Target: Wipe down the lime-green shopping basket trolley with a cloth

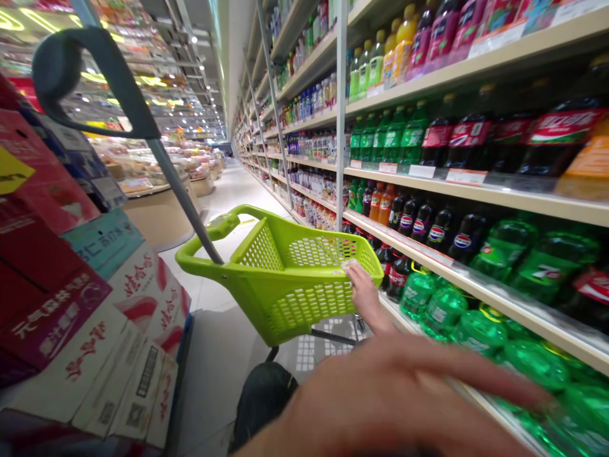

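A lime-green shopping cart [304,276] with a perforated basket stands in the aisle. My right hand [365,295] is at the right end of its rim, closed over a crumpled white cloth or tissue [351,264] pressed against the green plastic. Close to the camera and blurred, my left hand [404,393] stretches across the lower right, its fingers extended and apart with nothing visible in them. It hides part of my right forearm. From the cart's handle end rises a grey pole [183,200] topped by a dark grey loop grip [111,79].
Shelves [476,184] full of drink bottles line the right side, with large green bottles [447,308] at the bottom. Stacked cartons [143,304] stand at left. My dark-clothed knee [266,397] is below the cart. Display counters [157,216] stand along the aisle behind.
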Demonstrator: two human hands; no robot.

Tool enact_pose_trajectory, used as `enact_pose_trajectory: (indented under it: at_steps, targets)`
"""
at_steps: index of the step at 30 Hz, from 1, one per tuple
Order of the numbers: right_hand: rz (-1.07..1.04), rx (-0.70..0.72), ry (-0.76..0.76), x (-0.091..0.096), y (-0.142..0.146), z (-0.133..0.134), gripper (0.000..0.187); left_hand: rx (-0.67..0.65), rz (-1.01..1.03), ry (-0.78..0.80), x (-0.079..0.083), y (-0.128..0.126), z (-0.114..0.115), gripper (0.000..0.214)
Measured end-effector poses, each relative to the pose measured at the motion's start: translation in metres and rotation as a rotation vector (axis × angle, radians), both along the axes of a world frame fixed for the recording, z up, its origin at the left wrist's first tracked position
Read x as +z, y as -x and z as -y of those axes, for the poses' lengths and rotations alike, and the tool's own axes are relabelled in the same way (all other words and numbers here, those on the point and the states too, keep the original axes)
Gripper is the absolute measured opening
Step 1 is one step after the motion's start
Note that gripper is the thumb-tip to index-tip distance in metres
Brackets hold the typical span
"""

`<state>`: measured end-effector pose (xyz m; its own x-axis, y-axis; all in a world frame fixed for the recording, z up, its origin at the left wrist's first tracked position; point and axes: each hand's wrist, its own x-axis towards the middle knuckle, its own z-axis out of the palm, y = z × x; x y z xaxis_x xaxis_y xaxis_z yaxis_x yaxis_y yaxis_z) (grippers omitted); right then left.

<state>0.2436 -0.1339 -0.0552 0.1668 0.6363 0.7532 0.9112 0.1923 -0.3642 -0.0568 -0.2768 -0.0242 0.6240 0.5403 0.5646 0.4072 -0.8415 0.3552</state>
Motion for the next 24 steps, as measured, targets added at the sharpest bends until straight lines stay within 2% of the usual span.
enact_pose_trajectory:
  at_steps: [1,2,4,6,8,12,14,18,20,22,24]
  targets:
    - [0.008,0.01,0.018,0.001,-0.001,0.001,0.048,0.014,0.003,-0.008,0.022,-0.017,-0.03,0.044]
    - [0.004,-0.007,0.031,0.002,-0.004,0.002,0.047,0.083,-0.016,-0.027,0.045,-0.035,-0.062,0.041]
    - [-0.037,-0.108,0.036,0.001,-0.016,0.007,0.046,0.311,-0.084,-0.047,0.082,-0.064,-0.121,0.039]
    - [-0.077,-0.202,0.017,-0.002,-0.024,0.01,0.045,0.562,-0.187,-0.052,0.098,-0.076,-0.163,0.044]
    - [-0.087,-0.219,-0.008,-0.004,-0.018,0.008,0.045,0.657,-0.372,-0.017,0.091,-0.073,-0.185,0.051]
    - [-0.022,-0.08,-0.036,-0.006,0.005,-0.001,0.05,0.611,-0.554,-0.098,0.054,-0.062,-0.191,0.056]
    - [-0.011,-0.046,-0.022,-0.006,-0.002,0.0,0.049,0.615,-0.563,-0.13,0.044,-0.062,-0.189,0.057]
    - [-0.109,-0.216,0.005,-0.006,-0.035,0.008,0.046,0.623,-0.576,-0.144,0.044,-0.07,-0.188,0.058]
    - [-0.149,-0.267,-0.009,-0.006,-0.031,0.006,0.048,0.617,-0.592,-0.14,0.047,-0.073,-0.189,0.057]
    - [-0.139,-0.202,-0.026,-0.005,-0.011,-0.001,0.051,0.607,-0.608,-0.131,0.048,-0.075,-0.188,0.057]
    - [-0.092,-0.059,-0.025,-0.004,0.01,-0.008,0.052,0.599,-0.619,-0.121,0.048,-0.076,-0.187,0.057]
